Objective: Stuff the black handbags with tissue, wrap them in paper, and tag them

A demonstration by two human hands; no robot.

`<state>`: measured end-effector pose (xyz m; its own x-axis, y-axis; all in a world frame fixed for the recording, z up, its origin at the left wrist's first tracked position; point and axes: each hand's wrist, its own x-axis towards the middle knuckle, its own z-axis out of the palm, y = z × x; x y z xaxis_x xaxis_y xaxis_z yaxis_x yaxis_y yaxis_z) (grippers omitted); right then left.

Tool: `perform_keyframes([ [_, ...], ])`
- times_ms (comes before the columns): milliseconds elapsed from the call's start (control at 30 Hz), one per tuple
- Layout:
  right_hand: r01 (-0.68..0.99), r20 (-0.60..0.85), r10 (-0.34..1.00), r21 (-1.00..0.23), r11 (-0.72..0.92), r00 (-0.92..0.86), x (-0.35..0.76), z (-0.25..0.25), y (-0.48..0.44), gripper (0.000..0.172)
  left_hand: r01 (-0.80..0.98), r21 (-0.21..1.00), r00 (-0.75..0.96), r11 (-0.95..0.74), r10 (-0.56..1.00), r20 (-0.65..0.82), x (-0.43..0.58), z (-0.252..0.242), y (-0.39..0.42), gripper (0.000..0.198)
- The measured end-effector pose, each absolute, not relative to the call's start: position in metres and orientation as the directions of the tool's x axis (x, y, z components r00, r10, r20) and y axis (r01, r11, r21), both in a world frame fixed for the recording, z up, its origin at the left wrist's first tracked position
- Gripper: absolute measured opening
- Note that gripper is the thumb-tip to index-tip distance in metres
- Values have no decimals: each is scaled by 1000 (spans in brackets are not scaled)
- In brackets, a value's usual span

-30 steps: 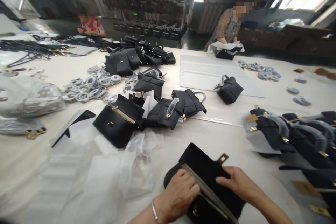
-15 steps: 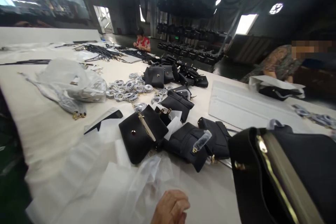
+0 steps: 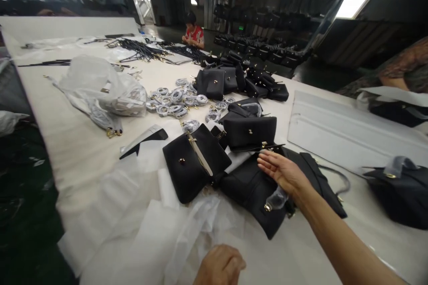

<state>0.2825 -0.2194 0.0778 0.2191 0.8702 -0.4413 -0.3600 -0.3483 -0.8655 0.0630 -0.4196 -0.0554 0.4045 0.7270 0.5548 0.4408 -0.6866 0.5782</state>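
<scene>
Fingers (image 3: 267, 168) of the right hand (image 3: 284, 174) are spread wide and flat, gripping nothing. The hand is just above a black bag (image 3: 247, 187) lying flat on the table (image 3: 73, 142), and contact is unclear. Another bag (image 3: 249, 131) stands just beyond the fingertips. The left hand (image 3: 219, 267) is loosely curled at the near edge, by clear plastic wrap (image 3: 200, 222); whether it grips anything cannot be told.

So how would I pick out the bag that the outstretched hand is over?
On the long white table, find the black bags in the middle. The flat bag beneath the right hand lies nearest the viewer; unlike the stud-flapped bag on its left, it has clear plastic wrap by a gold clasp.
</scene>
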Motion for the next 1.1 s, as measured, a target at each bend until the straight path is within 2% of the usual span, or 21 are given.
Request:
perform_keyframes([
  [100,-261,-290,910,-941,-215,298,307,103,-242,30,414,604,435,-681,731,526,59,-34,-416,24],
  [167,-156,-181,909,-979,-131,374,333,113,-266,33,431,580,454,-691,722,523,61,-18,-410,28],
  [233,-72,-157,879,-988,-140,449,358,108,-297,38,482,536,431,-693,720,544,69,0,-398,33],
  [333,-56,-279,793,-953,-297,542,383,75,-353,49,566,495,405,-659,746,530,97,22,-368,54],
  [433,-116,-455,717,-875,-470,527,386,28,-415,55,629,424,508,-651,758,409,129,30,-335,82],
  [500,-149,-549,686,-820,-553,477,380,-1,-457,54,648,392,549,-653,758,353,142,27,-317,79],
  [600,-149,-612,656,-771,-619,442,372,-33,-510,48,631,419,518,-653,756,399,145,19,-294,64],
  [700,-128,-604,622,-761,-636,498,374,-47,-541,44,542,527,457,-655,756,469,136,25,-274,52],
  [767,-95,-573,621,-771,-630,534,380,-43,-549,47,463,654,394,-598,800,453,128,41,-264,45],
  [867,70,-393,658,-825,-560,643,386,-10,-554,51,325,851,317,-413,895,313,119,75,-264,28],
  [967,437,-1,715,-791,-429,699,372,47,-568,41,223,963,375,-148,926,56,119,94,-289,30],
  [1033,655,263,779,-717,-236,569,355,84,-580,34,208,977,455,52,879,-143,127,88,-317,38],
  [1100,763,388,841,-645,-45,377,337,106,-589,36,272,943,535,190,785,-312,139,67,-351,42],
])
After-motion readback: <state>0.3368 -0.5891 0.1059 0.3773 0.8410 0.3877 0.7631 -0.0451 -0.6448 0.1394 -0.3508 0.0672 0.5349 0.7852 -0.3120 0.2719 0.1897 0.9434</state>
